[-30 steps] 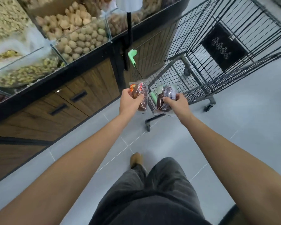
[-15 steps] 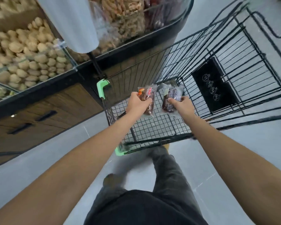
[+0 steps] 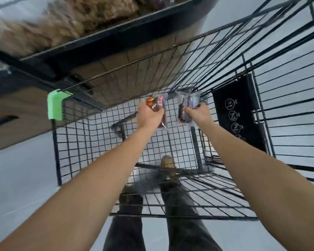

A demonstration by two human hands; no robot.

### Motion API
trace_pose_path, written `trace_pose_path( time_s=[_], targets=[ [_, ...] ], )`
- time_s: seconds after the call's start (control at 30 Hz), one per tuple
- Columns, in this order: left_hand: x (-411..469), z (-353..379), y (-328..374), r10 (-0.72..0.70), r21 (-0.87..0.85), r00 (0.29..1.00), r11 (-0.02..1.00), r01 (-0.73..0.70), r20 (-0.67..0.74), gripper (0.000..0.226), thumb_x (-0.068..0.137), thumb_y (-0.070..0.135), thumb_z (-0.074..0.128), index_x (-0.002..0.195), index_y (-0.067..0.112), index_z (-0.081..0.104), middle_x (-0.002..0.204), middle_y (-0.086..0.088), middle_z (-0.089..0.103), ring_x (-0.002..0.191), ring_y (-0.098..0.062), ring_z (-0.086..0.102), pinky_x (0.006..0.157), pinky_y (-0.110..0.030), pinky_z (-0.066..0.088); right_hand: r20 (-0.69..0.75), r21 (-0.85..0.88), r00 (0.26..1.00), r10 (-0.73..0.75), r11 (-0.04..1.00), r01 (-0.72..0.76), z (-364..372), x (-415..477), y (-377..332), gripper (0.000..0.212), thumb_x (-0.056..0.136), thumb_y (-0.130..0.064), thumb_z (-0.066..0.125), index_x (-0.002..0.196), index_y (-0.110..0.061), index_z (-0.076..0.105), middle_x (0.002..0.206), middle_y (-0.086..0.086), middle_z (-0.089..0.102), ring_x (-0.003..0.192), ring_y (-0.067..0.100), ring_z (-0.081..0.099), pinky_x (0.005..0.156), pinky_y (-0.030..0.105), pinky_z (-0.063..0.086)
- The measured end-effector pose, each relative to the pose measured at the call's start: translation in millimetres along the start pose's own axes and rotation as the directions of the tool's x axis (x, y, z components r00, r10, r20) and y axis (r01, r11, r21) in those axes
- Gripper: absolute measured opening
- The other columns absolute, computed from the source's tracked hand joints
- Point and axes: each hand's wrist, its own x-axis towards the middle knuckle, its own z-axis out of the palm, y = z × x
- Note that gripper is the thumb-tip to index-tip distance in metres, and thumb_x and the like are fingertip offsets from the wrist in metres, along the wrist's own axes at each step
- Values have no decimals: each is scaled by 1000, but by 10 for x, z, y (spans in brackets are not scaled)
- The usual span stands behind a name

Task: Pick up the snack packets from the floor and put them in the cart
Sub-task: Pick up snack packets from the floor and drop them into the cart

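Observation:
Both my arms reach down into a black wire shopping cart. My left hand grips a clear snack packet with a brown filling and a red label. My right hand grips a second clear snack packet with a dark filling. Both packets hang side by side above the cart's mesh floor, inside its walls. A green corner guard marks the cart's near left rim.
A bulk-food display with a black rim and wooden drawers stands left of the cart. A black sign panel hangs on the cart's right wall. My legs and a tan shoe show under the mesh, on grey floor tiles.
I have stepped up to the cart and both hands have moved forward and down over its rim, carrying the two packets inside the basket.

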Motion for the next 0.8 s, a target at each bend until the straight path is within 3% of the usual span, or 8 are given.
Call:
trace_pose_path(
  time_s=[0.1,0.2,0.3,0.4,0.53,0.67,0.8],
  targets=[
    [308,265,-88,-10,28,1000,1000,11,-24,55,75,41,71,118,16,47,109,-2,60,98,-21,60,82,-35,50,2,-33,1000,6,999,-6,66,381,165,49,86,-24,69,124,-8,44,105,4,59,95,18,59,72,22,45],
    [566,493,-212,-39,33,999,999,40,-37,58,78,40,69,121,12,42,114,-7,58,100,-25,59,83,-33,49,-17,-84,1000,-20,996,19,159,684,282,49,86,-25,69,126,-6,47,104,-1,56,95,16,55,84,25,40],
    [759,712,-340,-55,14,998,998,56,-36,64,71,46,70,118,13,40,117,-10,57,107,-30,59,91,-42,52,-29,-147,998,-48,988,43,240,934,379,47,87,-23,68,124,-1,49,98,6,55,94,17,59,72,14,37],
    [915,909,-444,-70,22,995,997,72,-70,65,70,47,72,118,14,42,115,-7,57,107,-28,58,87,-44,53,-24,-198,996,-88,977,81,364,1184,448,40,86,-20,69,117,3,55,96,7,63,71,10,58,51,0,38],
    [1067,1069,-431,-11,123,990,992,29,-144,66,75,42,72,124,9,41,122,-8,52,114,-27,51,90,-43,50,-42,-286,988,-147,950,129,507,1447,512,40,82,-31,73,107,-4,58,105,12,64,84,20,58,74,26,47],
    [1168,1138,-387,-9,130,989,991,29,-146,72,76,39,73,127,7,34,129,-10,43,120,-27,42,91,-40,44,-97,-325,984,-150,939,111,537,1565,554,53,80,-39,73,114,-5,53,111,12,59,96,26,59,87,32,51],
    [1181,1168,-332,-46,89,994,995,55,-103,78,75,42,73,130,7,30,134,-11,35,124,-27,33,92,-39,40,-107,-281,987,-122,956,88,522,1595,526,49,81,-36,73,112,-4,53,103,7,60,90,22,59,80,27,48]
  ],
)
